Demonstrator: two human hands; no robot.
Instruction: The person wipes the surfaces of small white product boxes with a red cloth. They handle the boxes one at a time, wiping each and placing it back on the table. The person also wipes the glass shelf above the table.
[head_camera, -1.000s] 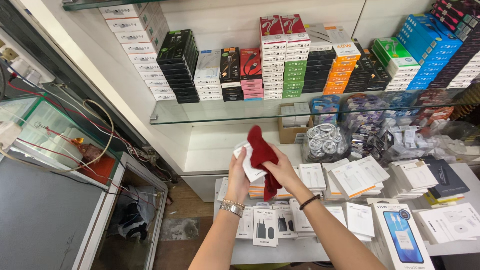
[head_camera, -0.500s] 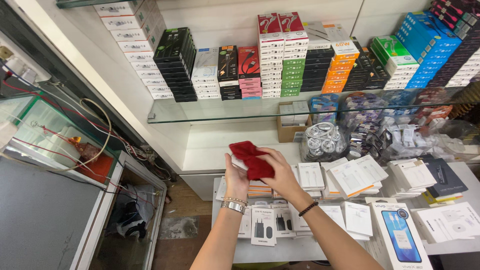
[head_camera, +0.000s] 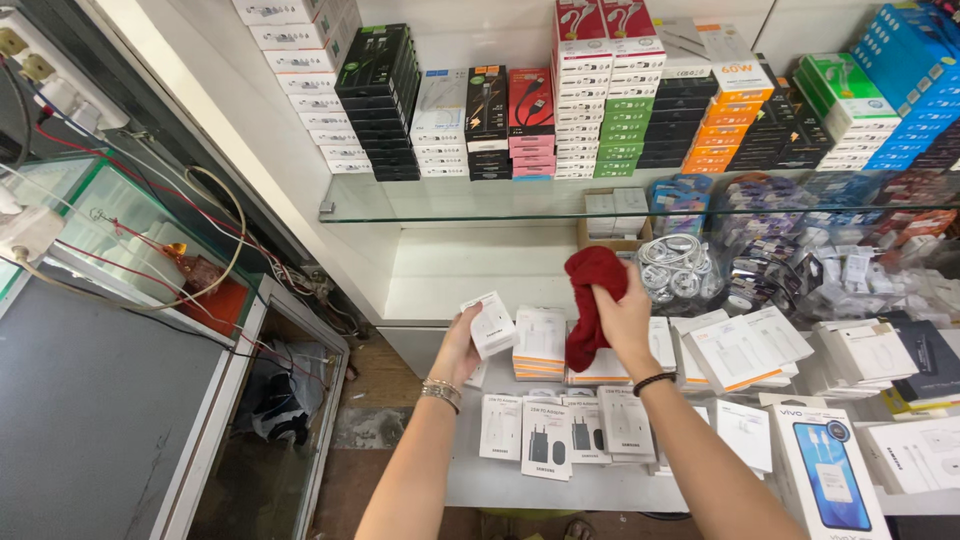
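The person is standing at a white counter, and the left hand (head_camera: 462, 345) is holding a small white box (head_camera: 490, 325) up off the surface, fingers curled around its lower edge and thumb pressing its side, so the box is tilting with a broad face turned upward. It looks held that way to keep that face exposed and within easy reach of the other hand. The right hand (head_camera: 622, 312) is gripping a red cloth (head_camera: 592, 300), fingers bunched tight on the upper part while the rest is hanging loose below the palm; the wad is sitting just to the right of the box, near but not touching it. Directly beneath both hands, stacks of white boxes (head_camera: 541, 345) are lying flat in neat rows, probably so they stay tidy and easy to pick from. Beyond the right hand, bagged white cables (head_camera: 672, 272) are sitting under a glass shelf (head_camera: 480, 205) that is carrying colourful stacked packages above the hands.
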